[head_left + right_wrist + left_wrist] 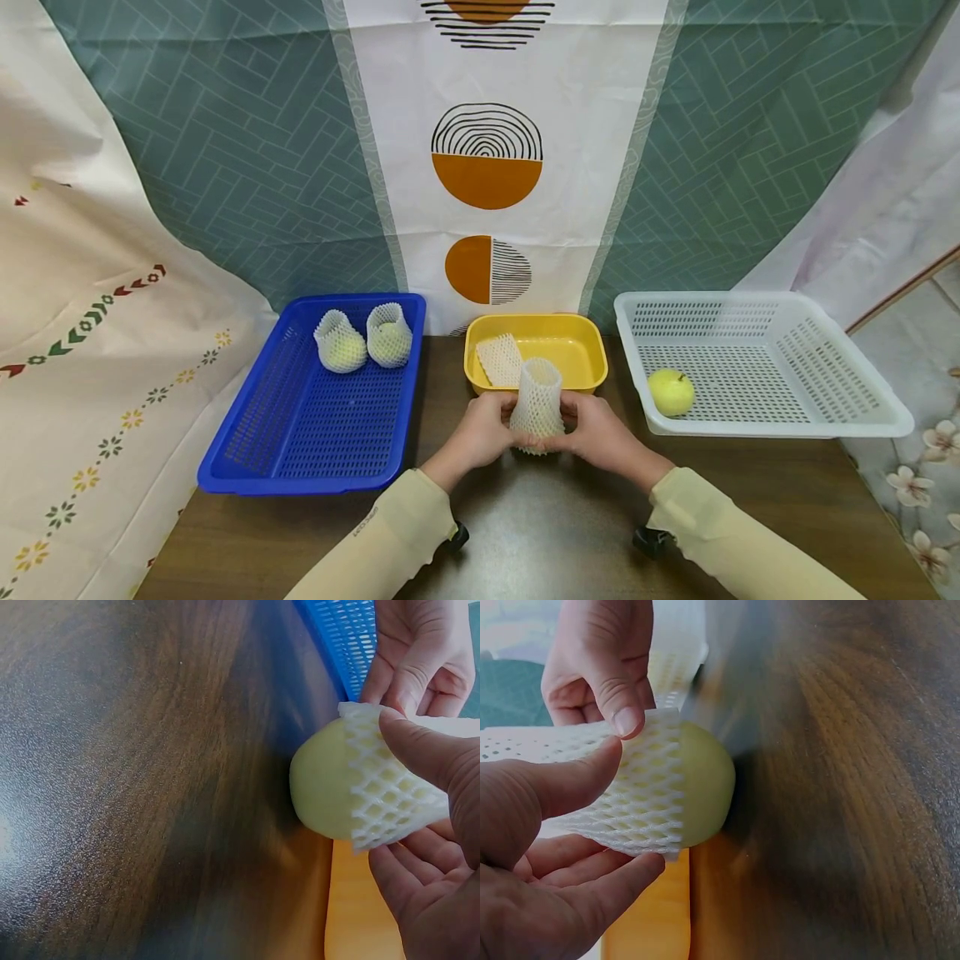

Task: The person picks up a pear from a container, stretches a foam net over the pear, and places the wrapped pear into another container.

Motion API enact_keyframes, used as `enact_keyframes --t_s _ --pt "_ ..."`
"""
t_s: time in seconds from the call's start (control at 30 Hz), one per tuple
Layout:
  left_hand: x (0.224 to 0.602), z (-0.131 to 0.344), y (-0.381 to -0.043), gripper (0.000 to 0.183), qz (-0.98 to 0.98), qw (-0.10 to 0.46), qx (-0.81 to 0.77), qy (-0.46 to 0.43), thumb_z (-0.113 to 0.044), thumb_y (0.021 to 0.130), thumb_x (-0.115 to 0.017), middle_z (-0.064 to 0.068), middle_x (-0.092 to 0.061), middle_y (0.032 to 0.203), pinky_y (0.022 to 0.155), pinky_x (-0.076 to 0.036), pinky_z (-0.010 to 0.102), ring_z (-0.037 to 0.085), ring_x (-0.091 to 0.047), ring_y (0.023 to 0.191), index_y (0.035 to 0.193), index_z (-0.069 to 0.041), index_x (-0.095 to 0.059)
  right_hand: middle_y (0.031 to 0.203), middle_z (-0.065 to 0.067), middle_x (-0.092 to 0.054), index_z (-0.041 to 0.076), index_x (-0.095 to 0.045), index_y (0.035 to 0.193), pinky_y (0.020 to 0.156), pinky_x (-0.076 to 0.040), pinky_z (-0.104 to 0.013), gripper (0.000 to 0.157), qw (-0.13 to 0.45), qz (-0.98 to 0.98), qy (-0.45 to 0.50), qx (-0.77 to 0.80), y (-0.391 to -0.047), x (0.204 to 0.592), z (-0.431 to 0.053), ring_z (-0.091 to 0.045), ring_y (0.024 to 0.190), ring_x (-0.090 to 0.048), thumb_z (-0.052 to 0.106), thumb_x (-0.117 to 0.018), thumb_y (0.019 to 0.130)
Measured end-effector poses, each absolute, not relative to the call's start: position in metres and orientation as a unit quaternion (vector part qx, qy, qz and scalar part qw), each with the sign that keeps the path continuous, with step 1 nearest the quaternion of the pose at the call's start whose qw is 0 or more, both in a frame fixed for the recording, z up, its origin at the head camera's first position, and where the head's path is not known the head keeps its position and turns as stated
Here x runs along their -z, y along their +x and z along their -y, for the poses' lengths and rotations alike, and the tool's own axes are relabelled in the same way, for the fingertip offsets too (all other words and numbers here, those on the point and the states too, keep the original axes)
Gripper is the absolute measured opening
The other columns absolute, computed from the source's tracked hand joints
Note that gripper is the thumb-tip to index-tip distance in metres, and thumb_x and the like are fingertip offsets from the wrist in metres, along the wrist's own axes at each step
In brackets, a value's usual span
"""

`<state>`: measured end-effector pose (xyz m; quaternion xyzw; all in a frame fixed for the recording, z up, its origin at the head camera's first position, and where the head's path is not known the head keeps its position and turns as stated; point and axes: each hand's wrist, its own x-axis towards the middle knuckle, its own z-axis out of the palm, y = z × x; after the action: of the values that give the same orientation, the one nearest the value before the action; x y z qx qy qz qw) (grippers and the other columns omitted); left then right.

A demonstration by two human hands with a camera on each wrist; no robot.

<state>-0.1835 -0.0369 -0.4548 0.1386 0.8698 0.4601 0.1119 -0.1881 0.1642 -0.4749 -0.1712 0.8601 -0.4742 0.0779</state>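
In front of the yellow tray, a white foam net sleeve (pixel 538 396) stands upright between both hands. My left hand (pixel 483 429) pinches it from the left, and my right hand (pixel 600 432) from the right, with the two thumbs on the near side. Both wrist views show the net (pixel 649 787) stretched over a pale yellow-green round fruit (pixel 319 784), an apple or a pear. The fruit's lower end sticks out bare beneath the net's edge, close to or on the table; contact is hard to tell. The net's upper part rises unfilled above the fruit.
The yellow tray (pixel 585 367) holds flat foam nets (pixel 500 360). To the left, a blue basket (pixel 300 482) contains two netted fruits (pixel 343 348). A white basket (pixel 780 429) at right holds one bare yellow-green fruit (pixel 671 392). A patterned curtain (pixel 562 208) hangs behind.
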Motion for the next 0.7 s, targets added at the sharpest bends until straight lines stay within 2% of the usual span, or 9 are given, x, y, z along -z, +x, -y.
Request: enact_keyframes --t_s 0.13,0.27,0.53,0.7 --pt "0.458 0.038 -0.184 0.043 -0.87 0.116 -0.458 0.144 -0.025 0.065 -0.086 -0.006 -0.071 0.097 0.073 -0.051 0.025 0.011 -0.064 0.091 0.104 -0.019 -0.069 0.107 0.013 -0.065 0.029 -0.061 0.106 0.092 -0.05 -0.034 0.055 0.075 -0.871 -0.169 0.455 -0.189 0.477 -0.163 -0.006 0.104 -0.061 0.038 -0.087 0.058" --pt "0.461 0.038 -0.185 0.045 -0.868 0.119 -0.458 0.148 -0.023 0.064 -0.086 -0.006 -0.071 0.096 0.072 -0.051 0.024 0.012 -0.064 0.089 0.105 -0.016 -0.069 0.103 0.014 -0.065 0.03 -0.06 0.103 0.086 -0.052 -0.032 0.056 0.073 -0.88 -0.171 0.437 -0.188 0.479 -0.162 -0.005 0.097 -0.061 0.041 -0.088 0.056" --pt "0.469 0.04 -0.186 0.053 -0.862 0.129 -0.466 0.152 -0.023 0.061 -0.088 -0.005 -0.071 0.095 0.071 -0.051 0.024 0.01 -0.063 0.086 0.109 -0.014 -0.067 0.107 0.014 -0.063 0.029 -0.057 0.114 0.085 -0.052 -0.034 0.069 0.09 -0.886 -0.168 0.423 -0.188 0.48 -0.162 -0.008 0.095 -0.06 0.043 -0.088 0.054" --pt "0.473 0.04 -0.186 0.055 -0.865 0.132 -0.461 0.148 -0.022 0.06 -0.088 -0.003 -0.071 0.097 0.071 -0.052 0.024 0.007 -0.063 0.085 0.11 -0.013 -0.067 0.105 0.015 -0.063 0.03 -0.058 0.114 0.083 -0.051 -0.032 0.072 0.087 -0.89 -0.173 0.412 -0.189 0.481 -0.162 -0.007 0.09 -0.059 0.046 -0.088 0.051"
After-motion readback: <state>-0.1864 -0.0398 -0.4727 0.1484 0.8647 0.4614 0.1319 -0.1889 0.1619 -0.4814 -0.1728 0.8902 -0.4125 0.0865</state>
